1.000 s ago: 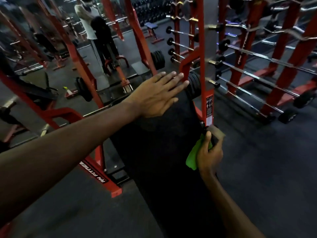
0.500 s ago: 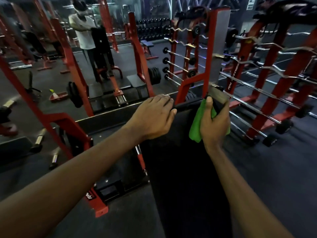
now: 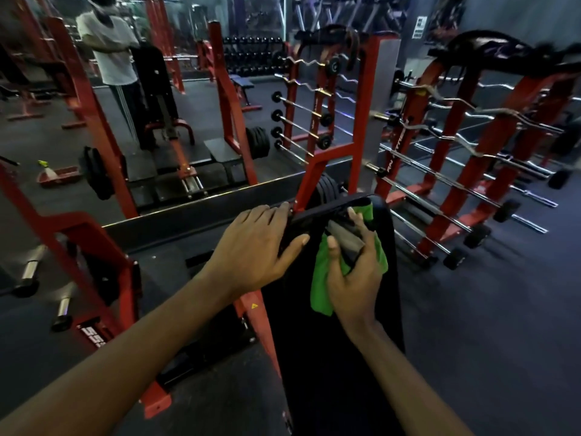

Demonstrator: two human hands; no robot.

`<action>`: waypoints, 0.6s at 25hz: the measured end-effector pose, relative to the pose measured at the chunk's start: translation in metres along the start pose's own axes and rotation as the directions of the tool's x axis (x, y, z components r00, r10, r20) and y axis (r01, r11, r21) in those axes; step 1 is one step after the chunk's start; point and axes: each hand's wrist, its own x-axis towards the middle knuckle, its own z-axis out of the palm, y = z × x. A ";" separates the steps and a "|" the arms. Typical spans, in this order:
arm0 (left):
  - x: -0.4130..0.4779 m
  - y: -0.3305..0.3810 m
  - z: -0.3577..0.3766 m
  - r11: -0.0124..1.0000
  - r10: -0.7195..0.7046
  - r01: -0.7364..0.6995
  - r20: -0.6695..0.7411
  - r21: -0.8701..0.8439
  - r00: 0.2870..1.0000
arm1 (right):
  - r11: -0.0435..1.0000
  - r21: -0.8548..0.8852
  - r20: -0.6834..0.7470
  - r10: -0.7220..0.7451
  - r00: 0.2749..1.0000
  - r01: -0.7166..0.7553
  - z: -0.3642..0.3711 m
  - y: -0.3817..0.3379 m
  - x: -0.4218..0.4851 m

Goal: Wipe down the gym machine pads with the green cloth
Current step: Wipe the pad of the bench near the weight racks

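The green cloth [image 3: 320, 278] is squeezed in the right hand [image 3: 355, 272] with maybe a grey thing, while the left hand [image 3: 254, 247] lies flat with fingers spread on the black pad [image 3: 314, 357], so rub slowly, pressing evenly.

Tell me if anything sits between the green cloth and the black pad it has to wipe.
Nothing visible does. The green cloth lies directly against the black pad, bunched in the right hand, which also grips a grey object on the near side of the cloth. The left hand rests on the pad's upper left edge, clear of the cloth.
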 end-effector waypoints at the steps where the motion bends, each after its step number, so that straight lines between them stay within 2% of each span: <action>1: -0.002 0.000 0.000 1.000 -0.008 0.008 -0.001 -0.008 1.000 | 1.000 0.001 0.024 -0.025 0.999 0.025 0.001 0.001 0.007; 6: -0.003 0.004 0.002 0.996 -0.058 0.060 0.030 -0.061 0.998 | 0.993 -0.109 -0.027 0.042 0.999 -0.045 0.006 0.002 0.070; 8: -0.003 0.003 0.002 0.993 -0.069 0.072 0.032 -0.092 0.997 | 0.990 -0.138 -0.018 -0.003 1.000 0.000 0.007 -0.003 0.071; 11: -0.002 0.000 0.005 0.991 -0.041 0.040 -0.011 -0.127 0.999 | 0.983 -0.175 0.072 -0.046 0.996 0.058 0.003 -0.002 0.072; 15: -0.001 -0.015 0.012 0.985 0.072 -0.078 -0.043 -0.155 0.996 | 0.926 -0.378 0.200 0.070 0.977 0.011 0.005 -0.012 0.102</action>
